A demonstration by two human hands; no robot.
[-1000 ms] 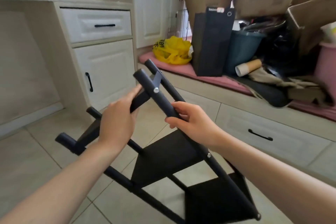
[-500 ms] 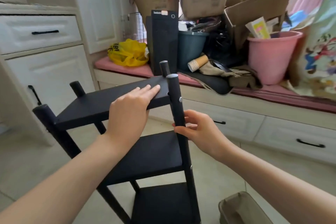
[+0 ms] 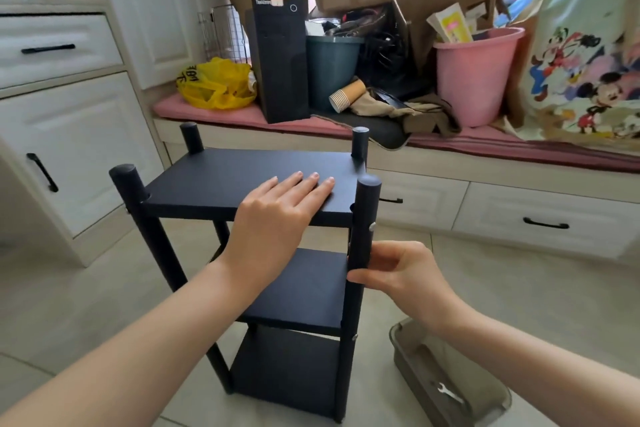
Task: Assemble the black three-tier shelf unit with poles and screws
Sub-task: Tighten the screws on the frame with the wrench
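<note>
Shelf unit [image 3: 214, 180]: my left hand [image 3: 277, 215] flat on top, right hand [image 3: 405, 274] gripping a pole [image 3: 366, 204]; I judge slack screws [image 3: 372, 226] could let it wobble.

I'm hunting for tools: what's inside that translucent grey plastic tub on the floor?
A small silver wrench lies on the bottom of the translucent grey plastic tub; the person's right forearm hides part of its inside.

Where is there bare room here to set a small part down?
Free: the top shelf left of the left hand; the floor tiles bordered by the right hand gripping the front pole, the tray and the drawers. Crowded: the window seat.
</note>
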